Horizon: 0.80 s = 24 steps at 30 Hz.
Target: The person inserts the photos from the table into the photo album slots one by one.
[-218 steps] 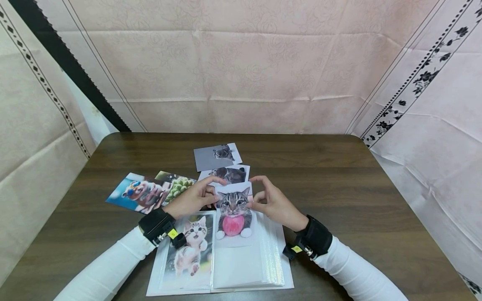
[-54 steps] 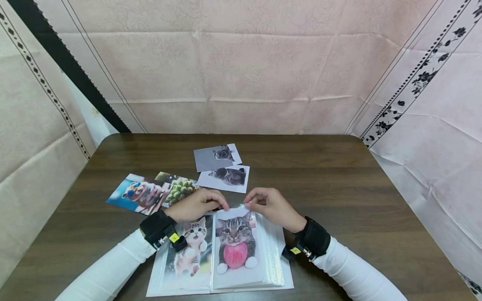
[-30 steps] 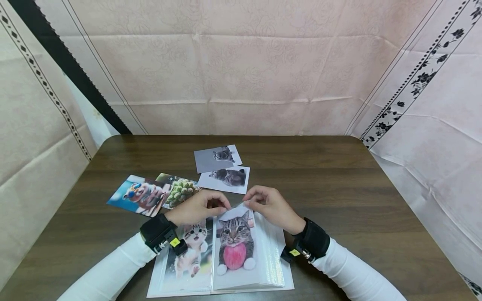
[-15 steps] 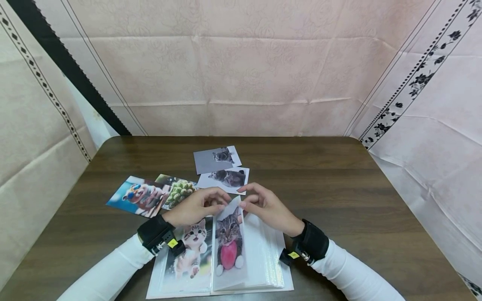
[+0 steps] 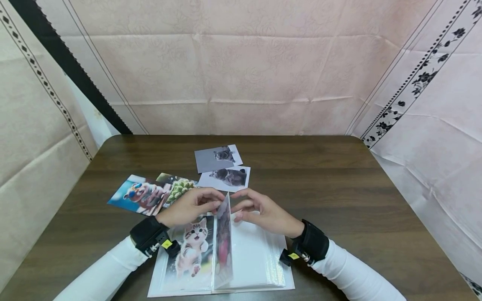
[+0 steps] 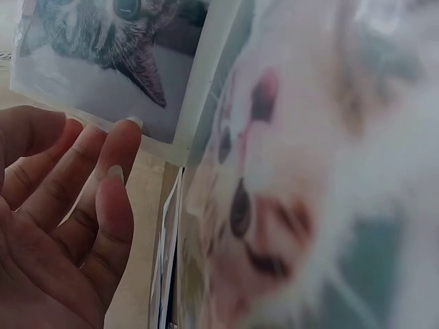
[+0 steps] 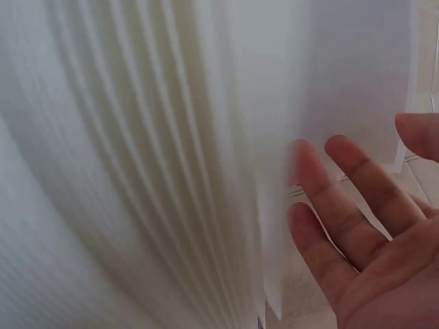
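A photo album [image 5: 155, 286] lies open on the table, with a light kitten photo [image 5: 195, 246] in its left page. A clear sleeve page holding a photo of a grey cat with a pink heart [image 5: 224, 251] stands nearly upright at the spine. My left hand [image 5: 192, 205] is at this page's top edge, its fingertips right at the sleeve's border in the left wrist view. On the page's other side is my right hand [image 5: 263, 211], fingers spread, with fingertips beside the page in the right wrist view [image 7: 370, 226]. Below it lies a blank white sleeve page [image 5: 254, 255].
Two grey cat photos, an upper one [image 5: 208, 161] and a lower one [image 5: 226, 177], lie beyond the album. To the left are a photo of an animal in blue glasses [image 5: 143, 194] and a succulent photo [image 5: 180, 190], partly behind my left hand. Brown table [image 5: 339, 188] surrounds them.
The cat-and-heart photo slid down into its sleeve. Since then the page has lifted from flat to nearly upright, swinging left and baring the white page. My right hand has moved left.
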Each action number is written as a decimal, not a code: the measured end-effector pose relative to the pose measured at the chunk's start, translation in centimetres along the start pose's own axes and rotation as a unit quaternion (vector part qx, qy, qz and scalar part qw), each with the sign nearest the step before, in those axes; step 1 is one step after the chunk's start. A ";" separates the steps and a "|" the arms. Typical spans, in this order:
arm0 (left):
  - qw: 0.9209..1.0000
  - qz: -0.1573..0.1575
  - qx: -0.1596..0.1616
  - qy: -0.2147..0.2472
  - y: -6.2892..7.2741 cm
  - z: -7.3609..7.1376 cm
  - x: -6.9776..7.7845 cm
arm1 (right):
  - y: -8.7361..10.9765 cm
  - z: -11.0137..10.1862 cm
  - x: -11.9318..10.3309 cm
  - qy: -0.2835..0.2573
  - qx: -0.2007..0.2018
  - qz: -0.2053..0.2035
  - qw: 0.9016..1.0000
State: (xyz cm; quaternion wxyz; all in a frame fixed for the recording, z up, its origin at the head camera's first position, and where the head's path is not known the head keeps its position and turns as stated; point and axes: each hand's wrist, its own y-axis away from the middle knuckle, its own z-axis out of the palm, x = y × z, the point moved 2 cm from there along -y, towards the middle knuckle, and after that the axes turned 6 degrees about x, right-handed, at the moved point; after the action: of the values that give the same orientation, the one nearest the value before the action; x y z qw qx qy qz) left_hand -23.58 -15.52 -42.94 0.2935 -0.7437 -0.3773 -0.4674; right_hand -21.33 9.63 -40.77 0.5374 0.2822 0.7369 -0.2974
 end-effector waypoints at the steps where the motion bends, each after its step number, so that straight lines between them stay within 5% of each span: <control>1: 1.000 -0.001 0.005 -0.004 0.0 -0.1 -0.1 | 0.0 0.0 0.0 0.003 -0.003 0.001 1.000; 12: 0.999 0.046 0.017 -0.013 0.9 -1.1 -0.2 | -0.1 0.0 0.0 0.081 0.027 0.007 0.996; 24: 0.999 0.027 0.035 -0.021 2.2 -2.7 -0.8 | -0.3 -0.5 0.4 0.107 0.059 0.030 0.992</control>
State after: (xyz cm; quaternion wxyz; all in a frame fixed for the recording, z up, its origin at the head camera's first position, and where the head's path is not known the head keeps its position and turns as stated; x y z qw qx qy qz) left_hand -23.22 -19.08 -42.83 0.3244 -0.7523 -0.3790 -0.4302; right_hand -22.02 9.85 -40.99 0.4467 0.3657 0.7627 -0.2917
